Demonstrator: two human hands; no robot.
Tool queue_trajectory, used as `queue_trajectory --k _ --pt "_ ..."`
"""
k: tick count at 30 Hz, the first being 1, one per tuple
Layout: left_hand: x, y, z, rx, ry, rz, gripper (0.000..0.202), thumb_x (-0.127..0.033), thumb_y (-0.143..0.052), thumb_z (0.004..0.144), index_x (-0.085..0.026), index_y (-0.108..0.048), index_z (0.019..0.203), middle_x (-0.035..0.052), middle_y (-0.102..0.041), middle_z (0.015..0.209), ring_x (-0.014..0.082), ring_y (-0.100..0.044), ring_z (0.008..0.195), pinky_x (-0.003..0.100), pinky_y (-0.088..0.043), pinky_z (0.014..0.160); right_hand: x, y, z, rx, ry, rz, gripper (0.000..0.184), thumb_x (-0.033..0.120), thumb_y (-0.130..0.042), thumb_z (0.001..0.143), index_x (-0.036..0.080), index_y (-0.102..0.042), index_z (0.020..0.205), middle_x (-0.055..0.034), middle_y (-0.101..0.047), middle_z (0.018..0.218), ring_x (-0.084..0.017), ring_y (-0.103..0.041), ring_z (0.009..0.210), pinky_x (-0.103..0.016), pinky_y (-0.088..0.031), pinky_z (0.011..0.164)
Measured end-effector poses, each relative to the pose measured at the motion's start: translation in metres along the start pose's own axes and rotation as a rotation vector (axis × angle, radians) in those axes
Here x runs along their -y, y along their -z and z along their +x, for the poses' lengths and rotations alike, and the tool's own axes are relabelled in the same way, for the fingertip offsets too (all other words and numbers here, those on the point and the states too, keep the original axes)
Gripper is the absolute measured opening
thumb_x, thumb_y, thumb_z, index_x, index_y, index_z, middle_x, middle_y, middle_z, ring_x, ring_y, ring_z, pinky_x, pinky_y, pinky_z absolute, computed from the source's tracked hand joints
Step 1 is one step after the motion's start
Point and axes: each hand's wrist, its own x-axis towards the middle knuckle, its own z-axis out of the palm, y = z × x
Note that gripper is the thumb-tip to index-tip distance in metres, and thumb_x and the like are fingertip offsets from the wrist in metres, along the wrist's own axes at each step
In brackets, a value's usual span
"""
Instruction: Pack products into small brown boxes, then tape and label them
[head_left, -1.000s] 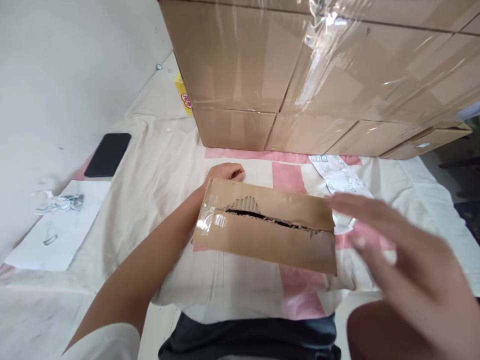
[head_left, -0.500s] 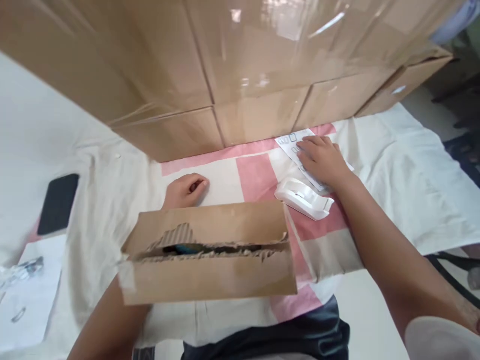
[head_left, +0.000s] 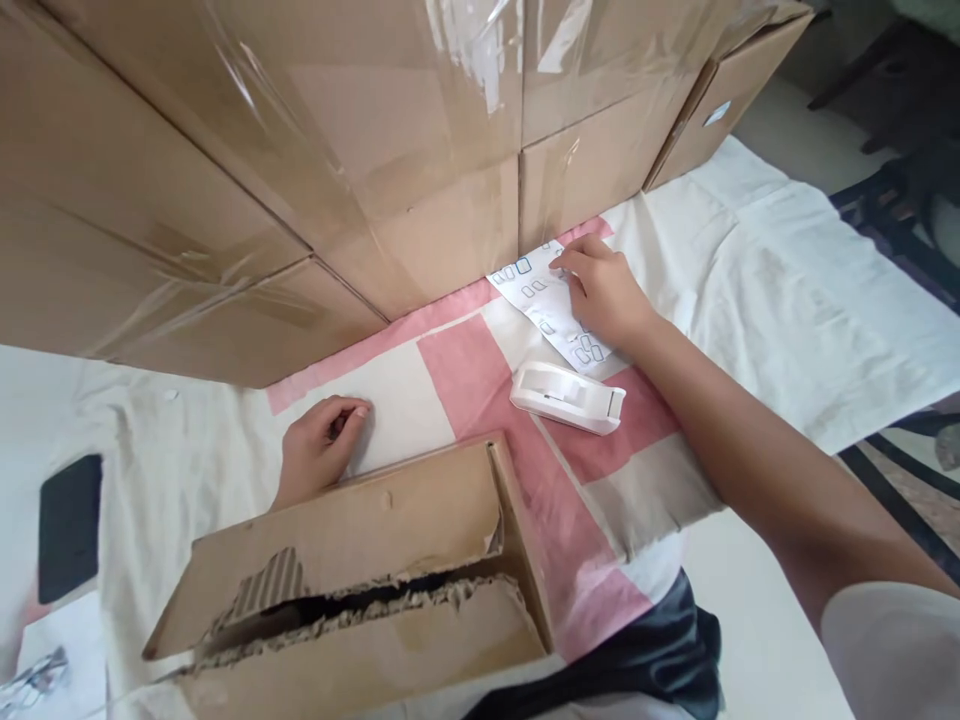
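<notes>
My right hand (head_left: 604,290) rests on a white paper sheet (head_left: 536,290) printed with small rounded outlines, its index finger stretched out over the sheet and the other fingers partly bent. Just below the paper lies a white tape dispenser (head_left: 566,397), apart from the hand. My left hand (head_left: 322,445) lies loosely curled on the striped cloth, and nothing shows in its fingers. In front of that forearm stands a cardboard box (head_left: 375,530) with a torn, ragged slit along its top. Its inside is dark.
Taped cardboard boxes (head_left: 420,180) form a wall along the far side. The pink and white cloth (head_left: 465,370) covers the table. At the left lie a black phone (head_left: 70,528) and a paper with a clear plastic item (head_left: 37,680). Dark furniture stands at the far right.
The view has shifted and turned, so things sit further left. My right hand has gone from lying flat to bent fingers with the index extended, uncovering more paper. My left hand stays curled.
</notes>
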Motion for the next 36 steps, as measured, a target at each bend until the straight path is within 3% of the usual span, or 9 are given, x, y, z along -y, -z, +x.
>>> queue_trajectory --k 3,7,15,20,28,31,33,36 --pt "-0.003 0.0 0.001 -0.006 0.014 0.003 0.026 -0.043 -0.057 0.096 -0.021 -0.071 0.093 0.0013 -0.072 0.089 0.0143 -0.055 0.066 0.028 -0.044 0.065 -0.002 -0.002 0.001 -0.034 -0.008 0.018 0.034 0.01 -0.044 0.089 0.016 -0.073 0.105 -0.0145 -0.07 0.114 -0.032 -0.063 0.109 -0.049 -0.05 0.095" --pt "-0.006 0.0 0.003 -0.008 0.029 0.016 0.028 -0.044 -0.057 0.095 -0.021 -0.071 0.093 0.0011 -0.072 0.086 0.0138 -0.054 0.065 0.028 -0.044 0.066 -0.005 -0.003 0.001 -0.065 -0.034 0.041 0.039 0.009 -0.039 0.09 0.017 -0.074 0.106 -0.0125 -0.074 0.109 -0.031 -0.063 0.106 -0.048 -0.05 0.094" --pt "0.0 -0.001 0.001 0.006 0.026 0.013 0.027 -0.043 -0.057 0.096 -0.021 -0.072 0.094 0.0024 -0.073 0.091 0.0148 -0.056 0.07 0.028 -0.045 0.069 -0.01 -0.011 0.006 -0.031 -0.109 0.018 0.036 0.009 -0.043 0.086 0.018 -0.072 0.105 -0.0142 -0.067 0.114 -0.033 -0.061 0.112 -0.053 -0.047 0.096" --pt "0.001 -0.001 0.001 -0.002 0.03 0.026 0.027 -0.044 -0.057 0.096 -0.022 -0.072 0.094 0.0025 -0.073 0.092 0.0158 -0.058 0.071 0.029 -0.045 0.07 -0.008 -0.015 0.007 -0.048 -0.142 0.034 0.032 0.011 -0.042 0.09 0.019 -0.069 0.104 -0.0124 -0.064 0.11 -0.03 -0.061 0.105 -0.052 -0.046 0.097" --pt "0.0 -0.001 0.002 0.006 0.038 0.036 0.029 -0.046 -0.056 0.096 -0.021 -0.072 0.095 0.0024 -0.073 0.091 0.0152 -0.058 0.07 0.028 -0.045 0.07 0.012 0.007 0.003 -0.246 -0.128 0.09 0.031 0.013 -0.041 0.097 0.02 -0.066 0.113 -0.0121 -0.066 0.115 -0.026 -0.063 0.103 -0.051 -0.043 0.104" --pt "-0.001 0.0 0.002 0.005 0.039 0.037 0.03 -0.046 -0.055 0.096 -0.021 -0.072 0.094 0.002 -0.072 0.089 0.0152 -0.059 0.071 0.027 -0.045 0.069 0.031 0.021 -0.005 -0.211 -0.11 0.249 0.025 0.028 -0.045 0.102 0.024 -0.065 0.118 -0.0117 -0.066 0.114 -0.029 -0.064 0.106 -0.049 -0.049 0.098" --pt "-0.003 0.0 0.002 -0.002 0.037 0.037 0.03 -0.046 -0.055 0.096 -0.021 -0.072 0.093 0.0017 -0.072 0.087 0.0149 -0.059 0.07 0.027 -0.045 0.069 0.047 0.032 -0.014 -0.147 -0.082 0.468 0.024 0.036 -0.052 0.101 0.024 -0.065 0.117 -0.0104 -0.066 0.11 -0.027 -0.065 0.103 -0.045 -0.053 0.091" --pt "-0.006 0.0 0.002 -0.004 0.051 0.044 0.03 -0.047 -0.055 0.096 -0.021 -0.072 0.093 0.0016 -0.071 0.086 0.0148 -0.058 0.069 0.027 -0.045 0.068 0.072 0.053 -0.031 0.05 0.048 0.884 0.027 0.037 -0.063 0.096 0.023 -0.064 0.119 -0.0069 -0.066 0.103 -0.021 -0.066 0.092 -0.035 -0.055 0.081"
